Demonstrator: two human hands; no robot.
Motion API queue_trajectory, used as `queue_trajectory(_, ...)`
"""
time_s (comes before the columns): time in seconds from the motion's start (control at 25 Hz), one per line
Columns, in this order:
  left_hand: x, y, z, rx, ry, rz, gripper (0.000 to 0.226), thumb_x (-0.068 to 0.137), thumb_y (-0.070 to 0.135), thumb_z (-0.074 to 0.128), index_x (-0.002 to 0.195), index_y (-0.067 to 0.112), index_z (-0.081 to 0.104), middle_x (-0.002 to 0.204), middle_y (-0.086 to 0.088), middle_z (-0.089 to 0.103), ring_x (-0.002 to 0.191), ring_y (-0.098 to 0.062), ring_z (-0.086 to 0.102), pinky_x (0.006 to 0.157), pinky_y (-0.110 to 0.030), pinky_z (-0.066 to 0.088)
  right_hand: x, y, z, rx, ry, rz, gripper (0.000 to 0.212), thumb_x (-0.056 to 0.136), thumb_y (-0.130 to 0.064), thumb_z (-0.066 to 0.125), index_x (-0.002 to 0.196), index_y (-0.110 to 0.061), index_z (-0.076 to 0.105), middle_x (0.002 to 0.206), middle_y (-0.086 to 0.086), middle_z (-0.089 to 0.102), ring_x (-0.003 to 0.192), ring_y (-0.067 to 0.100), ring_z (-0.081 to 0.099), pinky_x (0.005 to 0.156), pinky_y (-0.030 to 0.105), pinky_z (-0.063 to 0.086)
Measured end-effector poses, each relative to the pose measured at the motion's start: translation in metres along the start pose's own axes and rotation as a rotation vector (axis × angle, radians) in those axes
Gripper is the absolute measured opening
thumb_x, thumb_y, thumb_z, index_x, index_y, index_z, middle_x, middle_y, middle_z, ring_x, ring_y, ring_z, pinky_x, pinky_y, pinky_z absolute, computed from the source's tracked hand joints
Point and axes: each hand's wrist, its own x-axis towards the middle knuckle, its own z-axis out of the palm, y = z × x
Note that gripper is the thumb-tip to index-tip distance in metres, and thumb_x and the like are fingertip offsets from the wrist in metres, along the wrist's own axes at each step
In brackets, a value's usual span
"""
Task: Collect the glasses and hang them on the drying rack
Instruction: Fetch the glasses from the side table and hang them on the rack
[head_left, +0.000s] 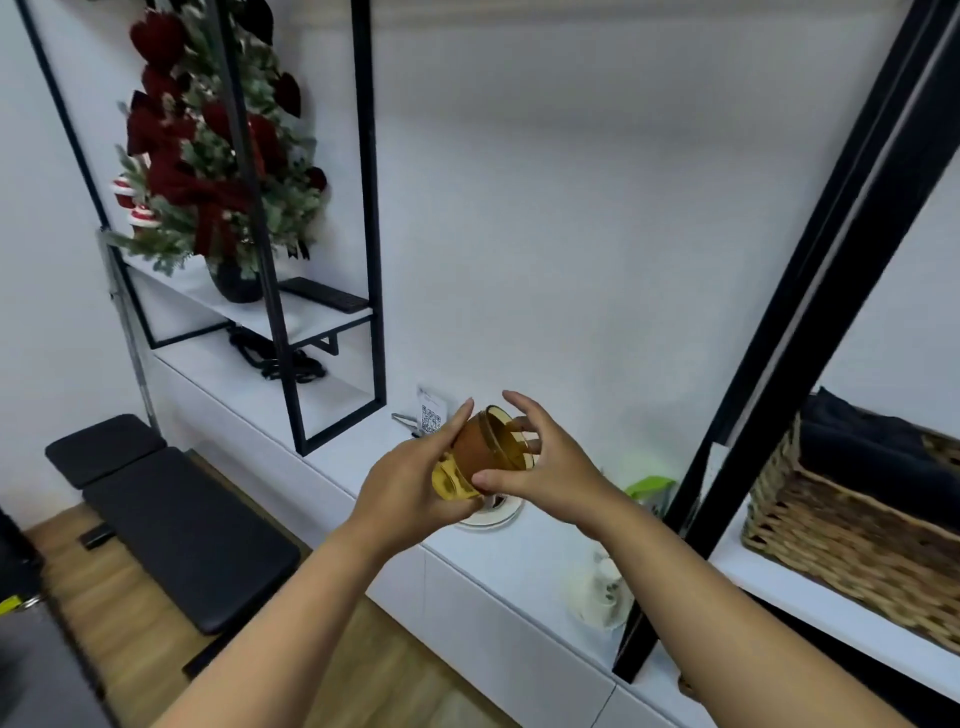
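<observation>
Currently both hands hold amber glass (493, 441) tilted above tabletop (519, 551): left hand (415, 483) fingers wrap its base, right hand (545, 462) fingers pinch the rim. Wicker basket (841, 545) holds dark cloth (872, 447).

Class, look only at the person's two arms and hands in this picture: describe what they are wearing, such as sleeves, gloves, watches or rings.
Both arms are bare from the bottom edge of the picture up to the fingers: no sleeves, no gloves. Neither the left hand nor the right hand shows a watch, bracelet or ring. The nails look short and unpainted.
</observation>
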Motion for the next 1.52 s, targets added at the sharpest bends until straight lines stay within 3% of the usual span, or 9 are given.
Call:
queue_trajectory(0.24,0.085,-0.078,0.010,0.011,-0.034,-0.052,0.118,0.069,0.062,0.087,0.158,0.061,0.009,0.123,0.018,0.065,0.107,-0.010,0.060,0.086,-0.032,0.054,0.113,0.023,-0.012,-0.088,-0.114,-0.014,0.090,0.069,-0.041,0.096,0.145,-0.049,0.048,0.132,-0.015,0.057,0.120,0.008,0.058,0.095,0.026,0.054)
queue_trajectory(0.4,0.120,-0.116,0.035,-0.277,-0.022,-0.188,0.109,0.066,0.047,0.097,0.156,0.051,0.035,0.132,0.023,0.060,0.116,0.008,0.058,0.097,-0.019,0.053,0.178,0.062,-0.009,-0.020,-0.133,-0.002,0.085,0.062,-0.046,0.097,0.135,-0.051,0.053,0.126,-0.011,0.061,0.113,0.013,0.064,0.091,0.034,0.061)
queue_trajectory(0.48,0.136,-0.137,0.047,-0.419,-0.004,-0.309,0.107,0.066,0.041,0.098,0.155,0.046,0.039,0.133,0.021,0.059,0.113,0.013,0.058,0.092,-0.014,0.053,0.209,0.081,-0.004,0.032,-0.149,0.037,0.088,0.056,-0.050,0.097,0.133,-0.051,0.053,0.124,-0.009,0.061,0.113,0.017,0.065,0.092,0.039,0.062)
queue_trajectory(0.68,0.172,-0.165,0.082,-1.083,0.203,-0.692,0.101,0.081,0.040,0.082,0.161,0.047,0.019,0.141,-0.005,0.064,0.120,-0.021,0.070,0.106,-0.040,0.053,0.278,0.121,0.007,0.151,-0.175,0.094,0.092,0.053,-0.051,0.096,0.134,-0.048,0.053,0.129,-0.003,0.061,0.116,0.021,0.068,0.094,0.047,0.061)
queue_trajectory(0.84,0.206,-0.175,0.120,-1.426,0.239,-0.865,0.077,0.085,0.048,0.076,0.152,0.025,0.046,0.137,-0.013,0.068,0.123,-0.031,0.069,0.107,-0.047,0.054,0.310,0.155,0.014,0.287,-0.131,0.153,0.089,0.053,-0.047,0.098,0.131,-0.048,0.056,0.129,-0.001,0.064,0.113,0.021,0.072,0.098,0.051,0.059)
queue_trajectory(1.12,0.264,-0.216,0.134,-1.412,0.230,-0.867,0.045,0.081,0.032,0.078,0.120,0.009,0.070,0.118,-0.016,0.076,0.116,-0.027,0.071,0.097,-0.038,0.057,0.347,0.182,0.024,0.326,-0.093,0.234,0.084,0.065,-0.034,0.097,0.135,-0.043,0.052,0.131,-0.002,0.065,0.113,0.015,0.071,0.096,0.039,0.060)
queue_trajectory(1.2,0.277,-0.239,0.137,-1.333,0.193,-0.831,0.048,0.082,0.031,0.081,0.124,0.009,0.069,0.123,-0.016,0.075,0.115,-0.027,0.071,0.094,-0.038,0.059,0.358,0.192,0.028,0.290,-0.094,0.277,0.074,0.078,-0.032,0.091,0.139,-0.040,0.051,0.131,-0.004,0.065,0.117,0.012,0.068,0.096,0.033,0.058)
queue_trajectory(1.36,0.293,-0.290,0.141,-1.024,0.129,-0.757,0.060,0.074,0.026,0.092,0.128,0.022,0.065,0.119,-0.001,0.074,0.103,-0.007,0.074,0.088,-0.030,0.062,0.386,0.206,0.033,0.144,0.041,0.428,0.038,0.106,-0.053,0.046,0.139,-0.037,0.056,0.126,-0.012,0.065,0.120,0.007,0.061,0.102,0.034,0.047)
queue_trajectory(1.52,0.296,-0.347,0.158,-0.695,-0.083,-0.548,0.072,0.066,0.022,0.099,0.128,0.029,0.064,0.117,0.014,0.071,0.105,0.004,0.066,0.084,-0.015,0.057,0.400,0.237,0.042,-0.086,0.260,0.511,0.029,0.106,-0.031,0.054,0.133,-0.026,0.063,0.094,-0.008,0.068,0.091,0.010,0.062,0.090,0.032,0.044)
